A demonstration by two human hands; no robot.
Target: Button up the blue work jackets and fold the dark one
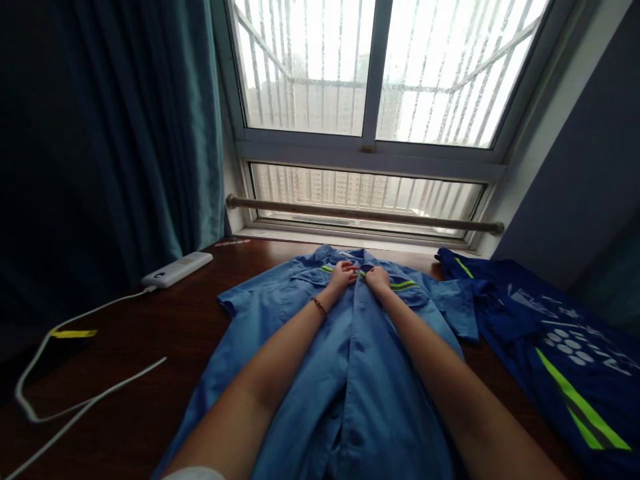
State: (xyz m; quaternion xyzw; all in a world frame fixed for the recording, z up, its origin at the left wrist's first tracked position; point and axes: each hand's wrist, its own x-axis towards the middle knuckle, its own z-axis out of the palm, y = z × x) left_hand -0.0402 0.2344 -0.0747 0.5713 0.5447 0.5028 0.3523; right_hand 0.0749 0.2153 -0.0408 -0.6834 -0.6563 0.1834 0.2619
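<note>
A light-blue short-sleeved work shirt (305,373) lies front up, collar toward the window, with yellow-green stripes across its chest. Its lower front edges are parted a little, showing a dark gap. At the upper button strip, just below the collar, my left hand (343,275) has its fingers curled in on the cloth. Close by on the right, my right hand (377,277) pinches the edge of the same strip. The fingertips of both hands are small in view, and any button between them cannot be made out.
The shirt rests on a dark brown wooden surface (200,320). To the right lies a dark-blue garment (520,320) with bright stripes, touching the shirt's sleeve. At left are a white power strip (177,269), its cable (107,303) and a yellow strip (74,334). A rail (360,213) crosses the window.
</note>
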